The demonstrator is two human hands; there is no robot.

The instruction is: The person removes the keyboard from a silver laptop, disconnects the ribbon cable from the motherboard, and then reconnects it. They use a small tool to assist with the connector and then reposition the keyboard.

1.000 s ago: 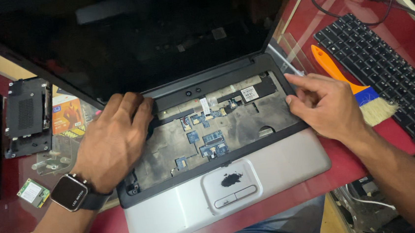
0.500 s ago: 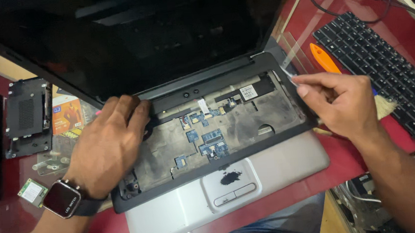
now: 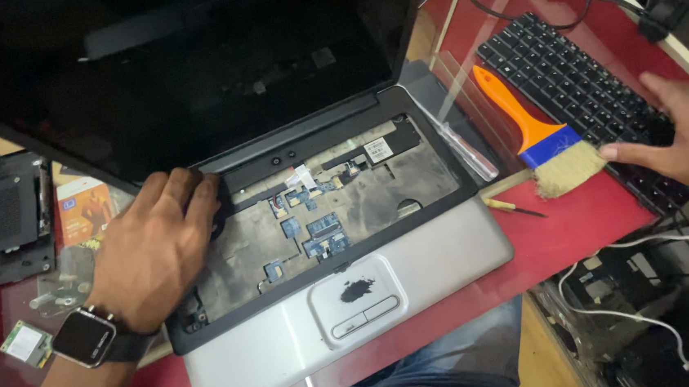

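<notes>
We see one laptop [image 3: 416, 270] open on the red bench [image 3: 601, 222], keyboard removed, its dusty bay showing small blue boards; silver palm rest overhangs the near bench edge. One loose black keyboard [image 3: 565, 78] lies well right. One orange-handled brush [image 3: 541, 141] lies between them, bristles near the bench edge. One small screwdriver [image 3: 513, 207] sits just beside the laptop. Left hand [image 3: 156, 249] rests flat, open, on the bay's left corner. Right hand [image 3: 685, 146] open, fingertips touching bristles.
</notes>
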